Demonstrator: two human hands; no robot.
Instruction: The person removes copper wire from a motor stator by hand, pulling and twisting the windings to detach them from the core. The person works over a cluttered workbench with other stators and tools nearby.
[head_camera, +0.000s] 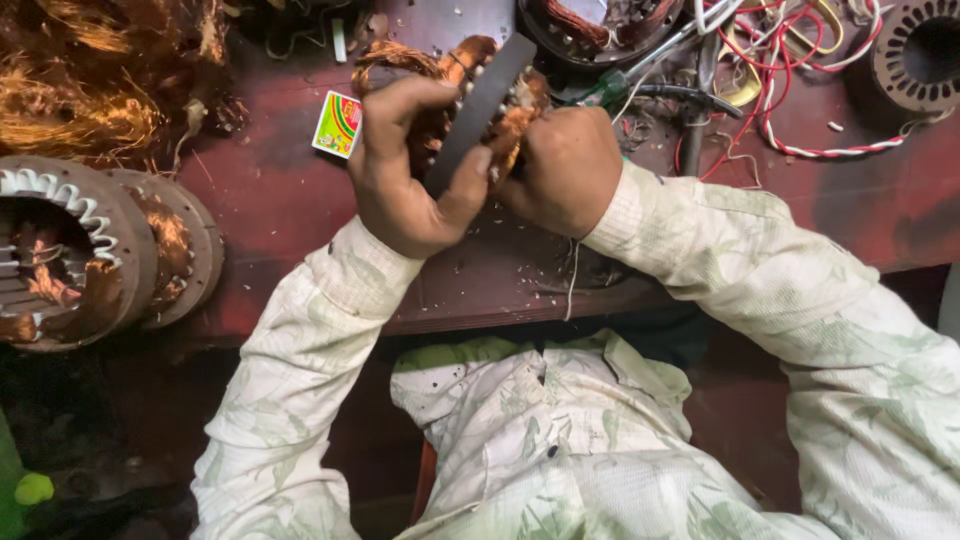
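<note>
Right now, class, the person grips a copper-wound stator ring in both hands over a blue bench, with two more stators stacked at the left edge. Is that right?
Not quite: the bench is dark red, not blue, as the head view shows. The rest holds: left hand and right hand grip the stator ring, with two stators at the left edge.

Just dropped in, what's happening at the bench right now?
A person in a pale patterned shirt holds a round motor core wound with copper wire, tilted on edge above the red bench. The left hand grips its near side, and the right hand presses against its windings. Two more wound cores lie at the left, and red and white wires lie at the right.
</note>
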